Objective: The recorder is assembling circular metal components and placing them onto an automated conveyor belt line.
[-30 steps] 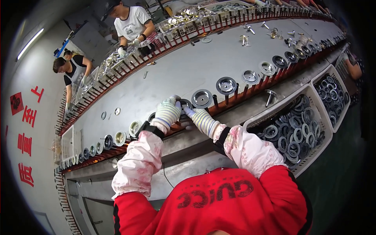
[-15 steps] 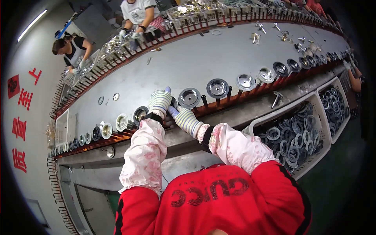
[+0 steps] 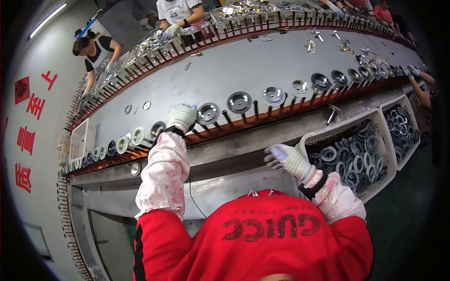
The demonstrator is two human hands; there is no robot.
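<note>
My left hand (image 3: 183,117), in a striped glove, reaches over the row of upright dark rods at the near table edge. Its fingers curl down, and whatever they hold is hidden under the glove. Right beside it on the row stands a shallow round metal cup with a dark rim (image 3: 207,114); a similar dark-rimmed cup (image 3: 158,129) sits to its left. My right hand (image 3: 291,161), gloved alike, hangs in the air below the row, its fingers apart and holding nothing. It is close to the left side of a white plastic basket (image 3: 390,157) full of grey rings (image 3: 358,164).
A second basket of rings (image 3: 398,126) adjoins the first. A stemmed metal part (image 3: 333,114) rests on the near ledge, another (image 3: 134,168) farther left. Loose metal parts (image 3: 346,45) lie on the grey table (image 3: 159,84). Several people (image 3: 180,18) work along the far side.
My right hand has left the row and moved right, toward the basket, with its fingers spreading. My left hand stays at the row. The cups on the rods have shifted left.
</note>
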